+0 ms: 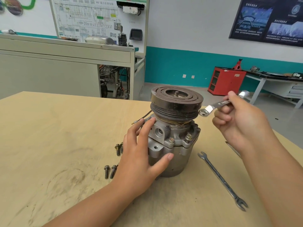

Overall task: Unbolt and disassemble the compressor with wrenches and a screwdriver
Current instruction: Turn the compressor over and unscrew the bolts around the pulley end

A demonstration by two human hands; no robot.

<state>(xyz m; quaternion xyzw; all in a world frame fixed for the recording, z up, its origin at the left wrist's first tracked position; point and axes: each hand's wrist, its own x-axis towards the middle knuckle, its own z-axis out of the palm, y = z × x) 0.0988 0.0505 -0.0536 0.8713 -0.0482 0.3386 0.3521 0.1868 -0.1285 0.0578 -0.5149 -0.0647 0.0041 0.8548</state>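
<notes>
Grey metal compressor (173,138) stands upright against your left hand (144,158), fingers spread and pressing its side, while your right hand (242,122) pinches a wrench (213,107) just beside the pulley (177,102).

Left hand (141,154) bracing upright compressor (175,133); right hand (242,122) pinching wrench (218,104) beside its pulley (177,102).
</notes>
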